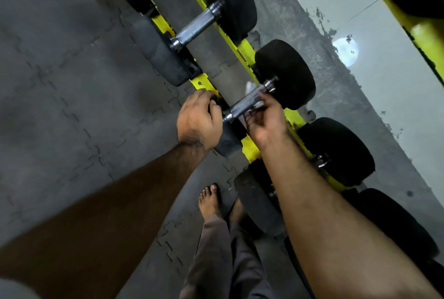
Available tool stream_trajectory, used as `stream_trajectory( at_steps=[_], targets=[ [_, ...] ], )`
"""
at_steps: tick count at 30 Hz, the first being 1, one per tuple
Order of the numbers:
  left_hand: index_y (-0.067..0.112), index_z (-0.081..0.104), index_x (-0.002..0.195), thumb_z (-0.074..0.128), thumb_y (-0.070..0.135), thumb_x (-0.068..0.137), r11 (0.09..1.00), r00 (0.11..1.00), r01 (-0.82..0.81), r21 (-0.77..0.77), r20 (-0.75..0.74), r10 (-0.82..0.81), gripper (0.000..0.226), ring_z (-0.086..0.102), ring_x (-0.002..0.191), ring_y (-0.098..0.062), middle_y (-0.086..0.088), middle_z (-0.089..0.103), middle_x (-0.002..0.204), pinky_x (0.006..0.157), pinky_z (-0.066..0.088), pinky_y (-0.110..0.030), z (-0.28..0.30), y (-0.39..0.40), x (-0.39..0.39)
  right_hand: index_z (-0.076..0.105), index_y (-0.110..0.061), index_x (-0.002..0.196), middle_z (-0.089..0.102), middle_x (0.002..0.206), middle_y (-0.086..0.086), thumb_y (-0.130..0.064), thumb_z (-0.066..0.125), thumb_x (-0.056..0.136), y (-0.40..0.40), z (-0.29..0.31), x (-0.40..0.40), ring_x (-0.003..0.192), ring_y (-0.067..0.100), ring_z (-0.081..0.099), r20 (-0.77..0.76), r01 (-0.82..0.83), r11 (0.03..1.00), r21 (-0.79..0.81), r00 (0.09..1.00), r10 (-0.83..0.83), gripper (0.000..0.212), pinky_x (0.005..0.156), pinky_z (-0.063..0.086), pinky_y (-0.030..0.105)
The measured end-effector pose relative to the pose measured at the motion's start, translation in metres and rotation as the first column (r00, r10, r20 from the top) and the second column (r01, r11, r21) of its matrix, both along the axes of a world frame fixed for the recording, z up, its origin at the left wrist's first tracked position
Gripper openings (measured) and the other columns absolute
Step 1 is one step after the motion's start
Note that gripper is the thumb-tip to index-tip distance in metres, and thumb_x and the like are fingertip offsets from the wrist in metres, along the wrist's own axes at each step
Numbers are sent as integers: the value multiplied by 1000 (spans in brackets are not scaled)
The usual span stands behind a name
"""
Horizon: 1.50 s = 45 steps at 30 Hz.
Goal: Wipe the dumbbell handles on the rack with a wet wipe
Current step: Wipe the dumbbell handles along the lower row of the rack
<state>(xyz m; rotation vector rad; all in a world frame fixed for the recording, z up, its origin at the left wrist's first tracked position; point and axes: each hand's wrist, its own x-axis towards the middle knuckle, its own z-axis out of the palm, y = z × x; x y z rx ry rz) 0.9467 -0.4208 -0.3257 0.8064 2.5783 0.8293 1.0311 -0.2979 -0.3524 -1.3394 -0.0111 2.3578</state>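
A bare foot (211,199) stands on the dark floor mat (60,82) nearest. Farther on, the left hand (195,119) rests its curled grip over a dumbbell's near black end. The right hand (265,118) grips a white wipe (257,104) around that dumbbell's handle (242,104), which lies across the yellow rack (249,147).

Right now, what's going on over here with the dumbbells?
A person is cleaning dumbbells on a yellow rack. The right hand is curled round the metal handle of one dumbbell, with a bit of white wipe showing just beyond it. The left hand grips the near black weight of that same dumbbell. The next dumbbell's handle along the rack is untouched.
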Motion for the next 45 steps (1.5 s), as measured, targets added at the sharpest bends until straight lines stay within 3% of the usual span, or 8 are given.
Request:
stream_trajectory(
  at_steps=[4, 9, 13, 17, 27, 34, 39, 45],
  targets=[
    [4, 67, 114, 35, 30, 90, 996, 999, 39, -83, -23, -41, 47, 61, 110, -31, -14, 67, 117, 97, 49, -43, 4, 1, 2, 66, -10, 101, 67, 99, 13, -31, 53, 101, -15, 3, 6, 81, 23, 64, 163, -254, 967, 38, 956, 245, 25, 63, 55, 24],
    [1, 65, 101, 36, 25, 88, 972, 975, 187, -146, -96, -202, 40, 60, 104, -37, -18, 65, 104, 99, 47, -46, 10, 5, 8, 58, -6, 87, 61, 74, 10, -11, 39, 104, -25, 18, 2, 60, 18, 63, 291, -245, 968, 64, 932, 216, 26, 54, 53, 22],
    [-1, 67, 110, 41, 24, 96, 964, 954, 249, -93, -145, -261, 39, 57, 119, -36, -19, 66, 116, 113, 36, -49, 21, -4, 34, 60, -8, 110, 64, 100, 18, -2, 42, 101, -33, 26, 15, 75, 23, 60, 572, -292, 950, 110, 800, 180, 21, 72, 53, 31],
    [0, 68, 112, 40, 23, 93, 957, 950, 288, -47, -111, -291, 41, 59, 119, -33, -17, 67, 118, 114, 36, -46, 35, -18, 65, 47, 6, 137, 57, 91, 6, -3, 42, 101, -28, 47, 50, 71, 15, 58, 668, -532, 832, 158, 678, 307, 37, 68, 53, 27],
    [7, 66, 112, 40, 26, 88, 959, 962, 266, -95, 92, -258, 41, 60, 110, -32, -11, 66, 115, 99, 46, -40, 50, -38, 146, 62, -3, 125, 62, 128, 23, -3, 47, 97, -20, 90, 129, 117, 39, 60, 824, -766, 627, 142, 443, 355, 31, 88, 49, 36],
    [3, 50, 138, 45, 33, 95, 951, 948, 185, -247, 300, -107, 53, 49, 125, -36, -17, 54, 137, 107, 40, -41, 26, -40, 189, 75, -8, 97, 72, 100, 14, -5, 58, 79, -22, 79, 154, 96, 32, 68, 752, -779, 557, 288, 544, 373, 25, 89, 54, 38],
    [1, 54, 133, 25, 44, 87, 952, 985, 47, -302, 170, 5, 69, 50, 126, -36, -20, 57, 133, 114, 33, -44, 14, -35, 210, 75, -26, 85, 77, 95, -4, -9, 54, 81, -14, 62, 178, 95, 15, 73, 818, -898, 263, 354, 433, 379, 27, 95, 56, 43],
    [5, 64, 121, 35, 34, 92, 952, 989, -142, -271, 8, 150, 50, 58, 117, -33, -15, 65, 123, 111, 38, -41, 10, -29, 222, 74, -14, 111, 74, 113, 3, -6, 53, 88, -10, 61, 196, 108, 20, 67, 949, -882, -369, 295, 224, 224, 32, 97, 52, 33]
  ],
)
